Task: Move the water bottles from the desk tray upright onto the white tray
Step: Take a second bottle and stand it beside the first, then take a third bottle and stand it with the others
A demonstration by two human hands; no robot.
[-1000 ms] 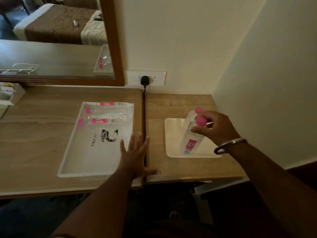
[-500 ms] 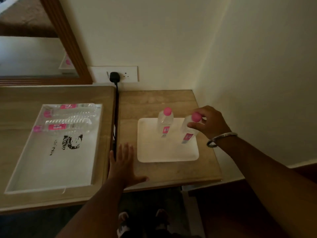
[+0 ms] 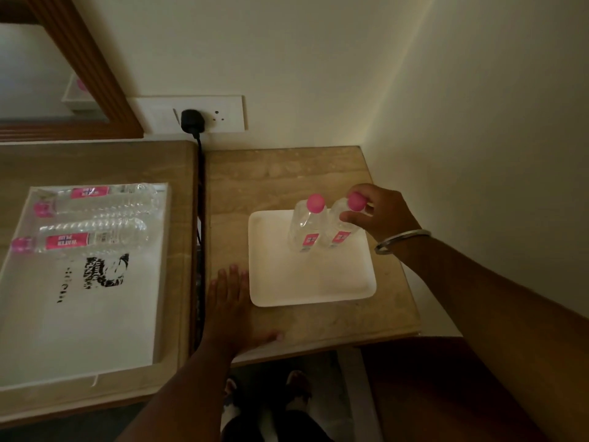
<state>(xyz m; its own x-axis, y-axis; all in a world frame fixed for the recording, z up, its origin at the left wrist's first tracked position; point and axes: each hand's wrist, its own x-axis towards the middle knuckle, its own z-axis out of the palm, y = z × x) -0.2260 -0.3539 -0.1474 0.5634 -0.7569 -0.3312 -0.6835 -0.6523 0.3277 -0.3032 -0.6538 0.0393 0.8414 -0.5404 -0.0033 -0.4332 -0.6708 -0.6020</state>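
Two clear water bottles with pink caps stand on the white tray (image 3: pixel 318 282) on the small side table. The left bottle (image 3: pixel 306 228) stands free and upright. Beside it is the right bottle (image 3: pixel 339 229), slightly tilted, with my right hand (image 3: pixel 379 215) pinching its neck just under the pink cap. My left hand (image 3: pixel 231 311) lies flat, fingers spread, on the side table left of the white tray. Two more bottles lie on their sides at the far end of the desk tray (image 3: pixel 79 314): the far lying bottle (image 3: pixel 98 199) and the near lying bottle (image 3: pixel 83 239).
A black plug and cord (image 3: pixel 192 122) hang from the wall socket into the gap between the desk and the side table. A wood-framed mirror (image 3: pixel 79 74) is on the wall at left. The side wall stands close on the right. My feet show below.
The bottle in my right hand has come closer to the standing bottle, near the tray's far right. The view has shifted slightly; my left hand stays flat in place.
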